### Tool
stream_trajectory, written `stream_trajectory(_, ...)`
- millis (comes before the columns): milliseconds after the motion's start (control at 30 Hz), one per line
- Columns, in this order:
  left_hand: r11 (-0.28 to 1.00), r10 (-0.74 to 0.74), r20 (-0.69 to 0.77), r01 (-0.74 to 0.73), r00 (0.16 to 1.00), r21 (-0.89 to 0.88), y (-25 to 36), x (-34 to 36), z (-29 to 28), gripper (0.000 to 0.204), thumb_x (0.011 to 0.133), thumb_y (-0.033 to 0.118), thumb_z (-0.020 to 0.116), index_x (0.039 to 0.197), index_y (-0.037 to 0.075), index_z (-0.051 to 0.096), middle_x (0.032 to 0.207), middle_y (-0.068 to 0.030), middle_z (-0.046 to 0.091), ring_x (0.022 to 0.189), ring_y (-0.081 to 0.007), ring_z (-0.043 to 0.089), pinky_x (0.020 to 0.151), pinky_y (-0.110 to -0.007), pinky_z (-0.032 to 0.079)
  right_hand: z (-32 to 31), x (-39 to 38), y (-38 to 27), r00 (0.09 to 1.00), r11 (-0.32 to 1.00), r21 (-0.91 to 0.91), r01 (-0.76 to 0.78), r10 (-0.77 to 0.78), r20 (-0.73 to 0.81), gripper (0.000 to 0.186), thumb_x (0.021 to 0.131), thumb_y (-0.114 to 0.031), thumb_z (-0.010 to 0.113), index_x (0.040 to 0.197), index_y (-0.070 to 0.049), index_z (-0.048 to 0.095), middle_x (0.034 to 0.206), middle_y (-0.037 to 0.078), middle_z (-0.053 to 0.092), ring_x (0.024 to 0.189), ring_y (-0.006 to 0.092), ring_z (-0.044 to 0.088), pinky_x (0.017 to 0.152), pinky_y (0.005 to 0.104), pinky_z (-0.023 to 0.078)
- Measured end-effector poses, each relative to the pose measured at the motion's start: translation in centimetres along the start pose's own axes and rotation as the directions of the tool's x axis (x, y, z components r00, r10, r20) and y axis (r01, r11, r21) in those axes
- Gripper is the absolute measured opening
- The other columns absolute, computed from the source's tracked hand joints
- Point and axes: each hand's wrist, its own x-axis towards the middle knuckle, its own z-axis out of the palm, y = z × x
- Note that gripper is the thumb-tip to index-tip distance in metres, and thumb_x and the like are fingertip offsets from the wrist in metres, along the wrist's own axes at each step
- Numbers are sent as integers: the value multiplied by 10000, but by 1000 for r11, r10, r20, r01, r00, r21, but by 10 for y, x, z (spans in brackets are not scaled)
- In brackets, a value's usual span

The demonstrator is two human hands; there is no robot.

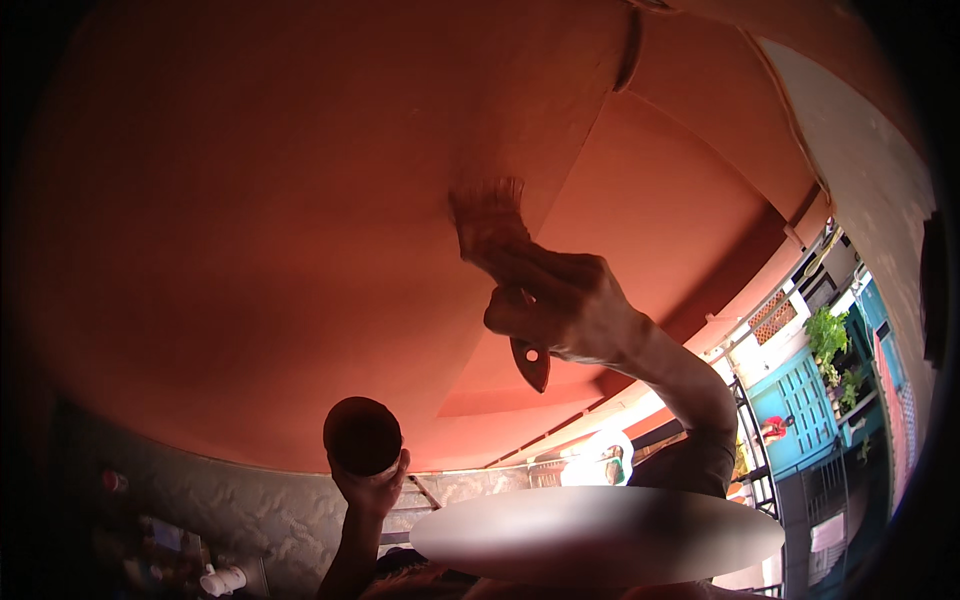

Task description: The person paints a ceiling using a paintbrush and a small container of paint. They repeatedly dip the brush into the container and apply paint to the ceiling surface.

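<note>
My right hand (565,310) grips a flat paintbrush (488,220) by its handle, whose holed end hangs below the fingers. The blurred bristles lie against the orange-red painted surface (250,180) overhead, beside an edge where it meets another panel (660,190). My left hand (372,485) is lower and to the left, closed round a dark round container (361,435) with its mouth toward the camera. The inside of the container is too dark to make out.
A mottled grey wall (280,510) runs along the lower left, near a white cylindrical object (223,580). At the right are a black railing (765,500), a pale curved band (850,120), and beyond them a turquoise building front (790,410) with green plants (826,335).
</note>
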Motion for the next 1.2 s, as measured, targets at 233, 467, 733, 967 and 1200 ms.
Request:
stream_trajectory(233,979,-192,476,204,859,26,20,12,-32,643,938,606,540,1342,107,576,1188,-225,625,848,-350,610,444,-280,493,-35,32,42,968,900,356,-251,243,68,230,819,154,700,973,-15,676,1075,82,773,737,222,744,639,298,616)
stream_trajectory(467,987,-144,518,160,843,14,27,-4,-43,581,951,542,541,1356,129,581,1258,-251,597,857,-337,565,461,-272,483,-88,128,91,969,985,-164,-55,13,-248,59,904,-35,652,859,-72,652,833,83,701,680,178,696,550,294,554)
stream_trajectory(733,993,-86,507,117,857,-28,33,-22,-54,590,954,566,532,1368,149,582,1265,-253,596,849,-333,561,465,-267,475,-5,80,7,997,994,-100,53,-48,56,234,621,-86,779,799,-159,647,1064,29,711,806,166,717,556,336,580)
stream_trajectory(967,995,-76,545,99,835,-12,44,-25,-53,575,950,546,555,1357,141,586,1283,-248,580,878,-334,556,477,-260,495,-46,125,49,965,956,133,-262,257,58,189,707,-77,795,843,-125,672,1007,8,708,694,180,692,576,316,575)
stream_trajectory(1200,993,-42,456,89,889,-81,45,-36,-41,784,935,706,507,1364,51,527,1130,-251,639,786,-346,624,413,-294,497,-75,170,60,994,950,-310,-38,3,-110,100,818,8,678,852,-83,653,834,54,680,640,175,661,504,334,519)
